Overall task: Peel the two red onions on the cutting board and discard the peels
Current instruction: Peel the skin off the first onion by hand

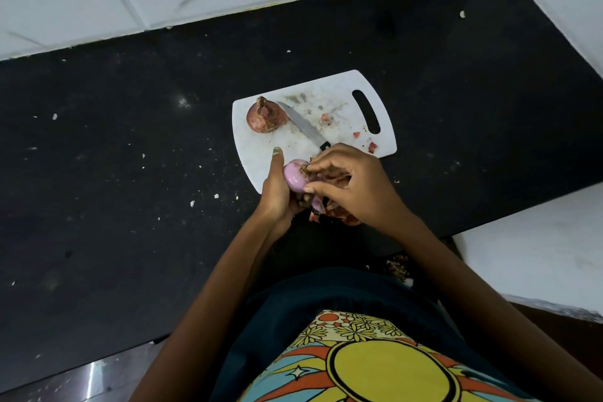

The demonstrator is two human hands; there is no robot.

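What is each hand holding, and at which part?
The left hand grips the half-peeled onion round its body. The right hand pinches the peel at the onion's end.

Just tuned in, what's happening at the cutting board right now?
A person is peeling a red onion by hand. The left hand holds the mostly peeled onion at the near edge of the white cutting board, while the right hand pulls at its skin, with loose peels bunched under it. The second onion sits unpeeled on the board beside a knife.
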